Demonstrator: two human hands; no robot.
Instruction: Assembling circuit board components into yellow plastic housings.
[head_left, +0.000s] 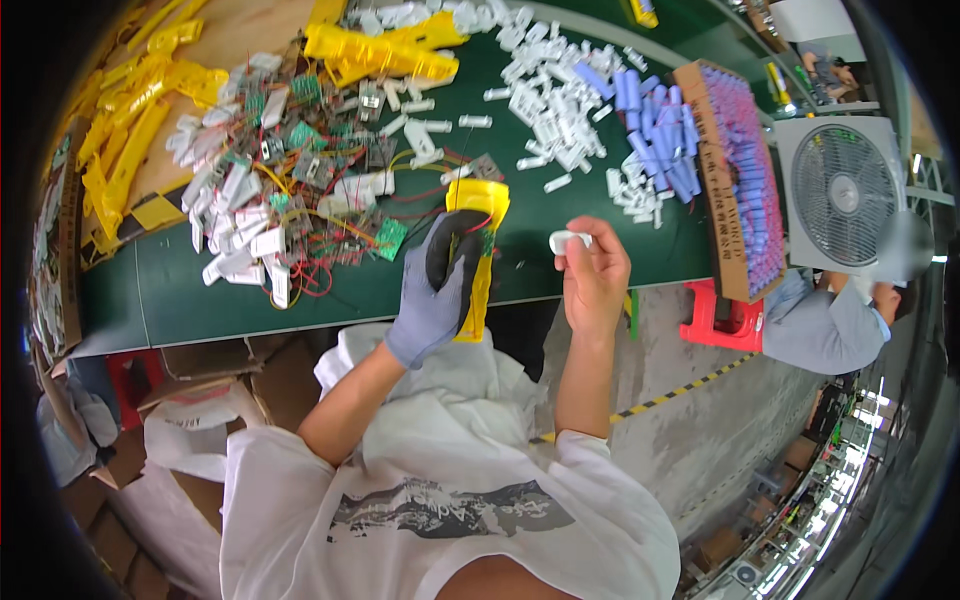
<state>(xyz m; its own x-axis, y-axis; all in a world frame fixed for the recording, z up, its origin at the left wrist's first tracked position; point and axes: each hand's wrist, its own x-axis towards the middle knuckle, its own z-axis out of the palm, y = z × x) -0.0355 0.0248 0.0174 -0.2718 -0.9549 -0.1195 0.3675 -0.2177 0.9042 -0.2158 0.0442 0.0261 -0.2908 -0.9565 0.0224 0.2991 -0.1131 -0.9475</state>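
Observation:
My left hand, in a grey and black work glove, is closed around a long yellow plastic housing held over the table's near edge. A red wire and a bit of green circuit board show at the housing beside the gloved fingers. My bare right hand pinches a small white plastic part between thumb and fingertips, to the right of the housing and apart from it. Left of the glove lies a heap of circuit boards with wires, mixed with white plastic pieces.
Loose white parts and blue cylindrical cells are spread at the back right. A cardboard box of cells stands by a fan. Yellow housings lie at the back. A person sits beyond a red stool.

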